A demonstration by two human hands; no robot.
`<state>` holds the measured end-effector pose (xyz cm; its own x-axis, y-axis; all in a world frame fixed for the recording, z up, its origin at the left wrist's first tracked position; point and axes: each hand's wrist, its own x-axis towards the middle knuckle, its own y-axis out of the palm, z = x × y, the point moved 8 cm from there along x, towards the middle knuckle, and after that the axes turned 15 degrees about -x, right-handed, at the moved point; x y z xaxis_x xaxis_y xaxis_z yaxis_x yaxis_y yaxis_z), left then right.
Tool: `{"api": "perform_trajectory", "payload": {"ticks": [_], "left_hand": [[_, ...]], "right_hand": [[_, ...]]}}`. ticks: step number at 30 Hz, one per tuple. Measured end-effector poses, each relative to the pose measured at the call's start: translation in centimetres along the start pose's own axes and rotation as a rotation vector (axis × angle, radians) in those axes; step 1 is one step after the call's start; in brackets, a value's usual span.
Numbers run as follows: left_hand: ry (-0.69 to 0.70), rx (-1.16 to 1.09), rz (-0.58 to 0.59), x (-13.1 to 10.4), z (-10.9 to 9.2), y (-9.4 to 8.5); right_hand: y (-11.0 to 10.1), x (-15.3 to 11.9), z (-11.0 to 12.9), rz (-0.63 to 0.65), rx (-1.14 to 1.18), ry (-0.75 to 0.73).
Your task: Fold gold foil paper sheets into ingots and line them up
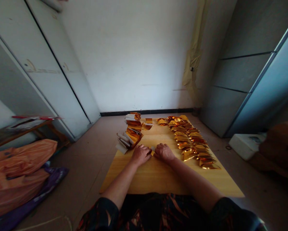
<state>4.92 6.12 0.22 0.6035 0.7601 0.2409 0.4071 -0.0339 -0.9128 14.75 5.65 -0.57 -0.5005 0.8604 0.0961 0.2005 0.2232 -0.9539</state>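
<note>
My left hand (142, 155) and my right hand (163, 152) meet near the middle of the wooden table (153, 179), fingers curled in. Between them they hold a small piece of gold foil paper (152, 152), mostly covered by the fingers. Just beyond my left hand lies a loose pile of gold paper sheets with pale backs (132, 134). Two or so separate sheets (147, 124) rest at its right. To the right of my right hand, folded shiny gold paper pieces (190, 138) overlap in long rows.
A white wall (139, 57) stands beyond the table. Pale cabinets (49, 64) are at the left, a grey-blue cabinet (242, 70) at the right. Orange and purple bags (23, 173) lie at the lower left; a white box (245, 146) sits on the floor at the right.
</note>
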Motion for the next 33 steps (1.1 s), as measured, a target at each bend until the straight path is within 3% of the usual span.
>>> {"api": "perform_trajectory", "payload": {"ticks": [3,26,29,33], "left_hand": [[0.034,-0.007,-0.015,-0.3,0.1,0.2],[-0.038,-0.002,-0.058,-0.3,0.4,0.7],[-0.042,-0.009,-0.051,-0.2,0.4,0.9],[-0.043,-0.036,-0.050,-0.2,0.4,0.8]], "right_hand": [[0.1,-0.2,0.3,0.001,-0.025,-0.017],[1.1,-0.3,-2.1,0.022,0.289,0.430],[0.9,0.0,-1.7,0.046,0.255,0.386],[-0.1,0.2,-0.2,0.062,0.096,0.215]]}}
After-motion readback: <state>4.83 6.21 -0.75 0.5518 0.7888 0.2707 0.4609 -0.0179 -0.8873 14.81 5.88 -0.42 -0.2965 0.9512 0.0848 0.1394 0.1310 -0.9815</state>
